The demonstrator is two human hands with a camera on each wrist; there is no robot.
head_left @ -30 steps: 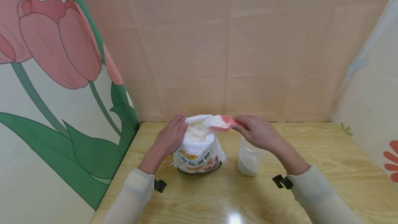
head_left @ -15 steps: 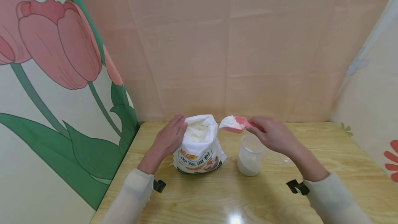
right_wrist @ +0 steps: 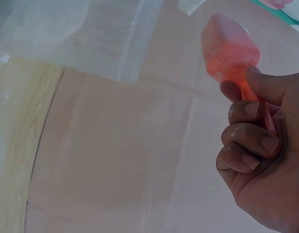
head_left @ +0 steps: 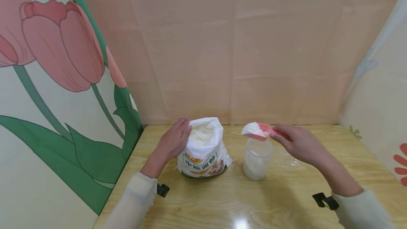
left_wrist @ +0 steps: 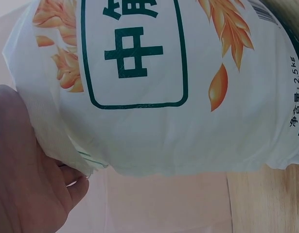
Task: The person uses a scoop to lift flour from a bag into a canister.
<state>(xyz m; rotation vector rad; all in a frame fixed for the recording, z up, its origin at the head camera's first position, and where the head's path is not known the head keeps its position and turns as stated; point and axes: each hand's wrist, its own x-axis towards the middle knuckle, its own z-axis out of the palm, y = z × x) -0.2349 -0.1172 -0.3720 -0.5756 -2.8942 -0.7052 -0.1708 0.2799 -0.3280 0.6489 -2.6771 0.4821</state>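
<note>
A white flour bag [head_left: 203,162] stands with its top folded wide and flour visible inside. My left hand [head_left: 173,139] holds the bag's upper left rim; in the left wrist view its fingers [left_wrist: 76,191] curl at the bag's edge beside the printed front. My right hand [head_left: 297,142] grips the handle of a pink scoop [head_left: 262,131], curled fingers wrapped round it in the right wrist view. Flour [head_left: 253,128] is heaped in the scoop, which is held roughly level over the mouth of a clear jar [head_left: 258,160]. Pale powder lies in the jar's lower part.
Both vessels stand on a wood-grain table [head_left: 203,204], bag left of jar. A thin clear plastic piece [head_left: 294,163] lies right of the jar. A peach backdrop [head_left: 197,52] rises at the table's rear, with a tulip-printed panel [head_left: 63,116] along the left.
My right hand has carried the loaded scoop rightward, from the flour bag's rim to above the jar. My left hand and the bag have stayed in place.
</note>
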